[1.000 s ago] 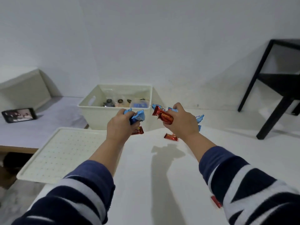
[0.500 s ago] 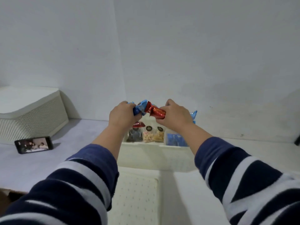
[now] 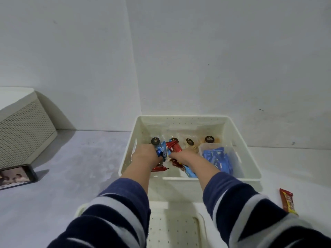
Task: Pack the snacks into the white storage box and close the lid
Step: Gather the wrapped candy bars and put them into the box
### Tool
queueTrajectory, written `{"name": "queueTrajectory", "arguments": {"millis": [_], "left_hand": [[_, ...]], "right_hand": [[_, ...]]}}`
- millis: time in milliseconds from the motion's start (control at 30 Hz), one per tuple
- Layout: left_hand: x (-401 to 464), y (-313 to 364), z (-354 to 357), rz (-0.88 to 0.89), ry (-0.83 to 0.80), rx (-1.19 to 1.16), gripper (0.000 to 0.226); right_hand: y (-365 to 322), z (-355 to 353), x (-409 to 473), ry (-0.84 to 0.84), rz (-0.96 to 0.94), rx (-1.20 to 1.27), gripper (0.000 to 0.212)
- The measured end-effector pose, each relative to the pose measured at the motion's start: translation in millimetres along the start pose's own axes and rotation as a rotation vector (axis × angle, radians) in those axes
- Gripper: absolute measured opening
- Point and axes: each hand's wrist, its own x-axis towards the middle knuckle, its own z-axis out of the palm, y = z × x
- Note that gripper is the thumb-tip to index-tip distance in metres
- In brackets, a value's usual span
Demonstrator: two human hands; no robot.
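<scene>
White tabletop (image 3: 75, 158) fills the lower frame, and the box (image 3: 250, 169) sits open at centre against the wall. A second ago both hands were held up in front of the box with their snacks; now they are down inside it, so this handful is about to be dropped in.

The lid (image 3: 175, 228) lies flat at the bottom centre, just in front of the box, so closing is not yet done. A clear tub (image 3: 231, 151) of blue packets (image 3: 217, 158) stands in the right part of the box, and bags with round black labels (image 3: 209, 139) line its far wall.

The left hand (image 3: 144, 155) is closed round a blue wrapper (image 3: 161, 150); the right hand (image 3: 180, 156) is closed round a red wrapper (image 3: 173, 146). More red and blue wrappers lie under the wrists on the box floor.

One red bar (image 3: 288, 202) is on the tabletop at lower right, outside the box, so I judge another pick is needed after this release.

A phone (image 3: 16, 176) leans at far left.
</scene>
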Motion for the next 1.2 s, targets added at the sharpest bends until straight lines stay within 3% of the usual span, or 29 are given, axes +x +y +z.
{"name": "queueTrajectory", "arguments": {"millis": [67, 133, 267, 433, 600, 800, 1000, 1200], "left_hand": [[2, 0, 5, 0.010, -0.027, 0.034, 0.049], [0, 0, 4, 0.030, 0.001, 0.075, 0.054], [-13, 8, -12, 0.065, 0.006, 0.129, 0.061], [-40, 33, -41, 0.180, -0.006, 0.176, 0.051], [-81, 95, -55, 0.339, -0.042, 0.107, 0.046], [-134, 199, -34, 0.533, -0.017, 0.118, 0.039], [-204, 303, 23, 0.703, -0.067, 0.170, 0.039], [-281, 375, 96, 0.764, -0.168, 0.192, 0.040]], "right_hand": [[-3, 2, 1, -0.066, 0.031, -0.154, 0.043], [-8, 0, -1, -0.096, 0.007, -0.342, 0.055], [-20, -18, -10, -0.042, -0.085, -0.575, 0.051], [-19, -53, -35, 0.034, -0.126, -0.752, 0.048], [14, -108, -84, 0.120, -0.108, -0.817, 0.045], [105, -184, -160, 0.254, 0.007, -0.782, 0.059], [231, -246, -232, 0.261, 0.201, -0.668, 0.062], [349, -286, -308, 0.250, 0.353, -0.628, 0.059]]}}
